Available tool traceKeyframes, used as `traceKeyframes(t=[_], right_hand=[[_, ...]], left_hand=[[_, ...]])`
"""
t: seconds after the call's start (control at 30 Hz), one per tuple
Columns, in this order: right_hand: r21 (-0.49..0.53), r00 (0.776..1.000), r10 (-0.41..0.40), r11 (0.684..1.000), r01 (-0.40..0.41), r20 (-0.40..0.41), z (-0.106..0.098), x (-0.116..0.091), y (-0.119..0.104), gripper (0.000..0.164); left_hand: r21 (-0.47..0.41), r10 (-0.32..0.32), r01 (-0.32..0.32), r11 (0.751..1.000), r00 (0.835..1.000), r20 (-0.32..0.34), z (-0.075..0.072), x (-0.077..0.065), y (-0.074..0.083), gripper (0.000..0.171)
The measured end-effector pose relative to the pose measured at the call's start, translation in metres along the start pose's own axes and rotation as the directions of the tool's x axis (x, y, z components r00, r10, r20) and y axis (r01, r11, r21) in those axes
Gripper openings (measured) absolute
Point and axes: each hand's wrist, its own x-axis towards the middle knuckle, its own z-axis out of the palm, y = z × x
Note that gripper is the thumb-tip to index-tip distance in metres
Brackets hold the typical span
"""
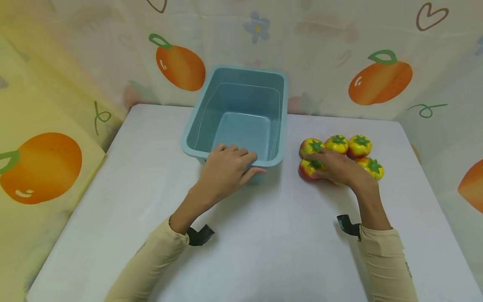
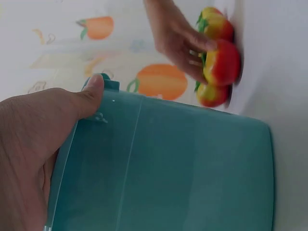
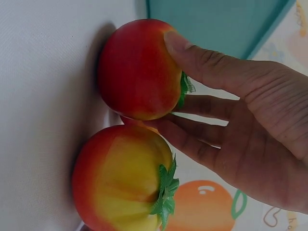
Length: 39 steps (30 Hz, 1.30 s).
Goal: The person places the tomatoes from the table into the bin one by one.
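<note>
Tomato-like fruits [image 1: 359,146], yellow on top and red lower down with green leafy crowns, stand grouped on the white tabletop [image 1: 264,256] in the head view, to the right of a blue-green plastic tub [image 1: 247,98]. The left hand [image 1: 228,167] grips the tub's near rim. The right hand [image 1: 337,165] reaches over the group, its thumb and fingers at the front-left fruit [image 1: 309,169]; it hides part of the cluster, so an exact count cannot be told.

From the left wrist, the thumb is seen hooked at the tub's rim, beside the tub's outer wall. Beyond it the right hand is at the fruits, which appear to rest on the table. A one-sided pull on that rim could, by judgement, tip or drag the tub.

From the right wrist, the thumb presses the front-left fruit's side while the fingers pass behind it, a light pinch around the fruit rather than a full clasp; whether every finger touches it cannot be told. The rounded, smooth-looking skin might slip or roll if the pinch stays shallow. The neighbouring fruit lies just beside the fingers, so a sideways sweep would probably nudge it out of place.
</note>
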Motion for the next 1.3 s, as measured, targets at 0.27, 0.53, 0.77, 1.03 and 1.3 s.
traceKeyframes(t=[0.27, 0.53, 0.77, 1.03, 1.3], right_hand=[[-0.019, 1.0, 0.008, 1.0, -0.008, 0.01, -0.001, 0.004, -0.002, 0.057], [-0.007, 1.0, -0.029, 1.0, 0.029, -0.01, -0.004, 0.005, -0.001, 0.052], [-0.008, 0.999, -0.035, 0.999, 0.035, -0.015, -0.005, 0.007, -0.001, 0.05], [0.012, 0.999, -0.035, 0.999, 0.035, -0.003, -0.003, 0.009, -0.003, 0.049], [0.03, 1.0, -0.008, 1.0, 0.007, 0.014, -0.003, 0.004, 0.0, 0.055]], left_hand=[[0.004, -0.018, 0.018, 1.0, 0.999, -0.026, 0.011, 0.013, 0.028, 0.047], [0.033, -0.028, 0.03, 0.999, 0.997, -0.073, 0.018, 0.024, 0.042, 0.052], [-0.007, -0.002, 0.002, 1.0, 1.0, -0.004, 0.013, 0.027, 0.042, 0.048], [-0.123, 0.046, -0.025, 0.992, 0.984, 0.173, -0.019, 0.018, 0.019, 0.04], [-0.079, 0.099, -0.087, 0.993, 0.982, 0.16, -0.013, 0.012, 0.009, 0.023]])
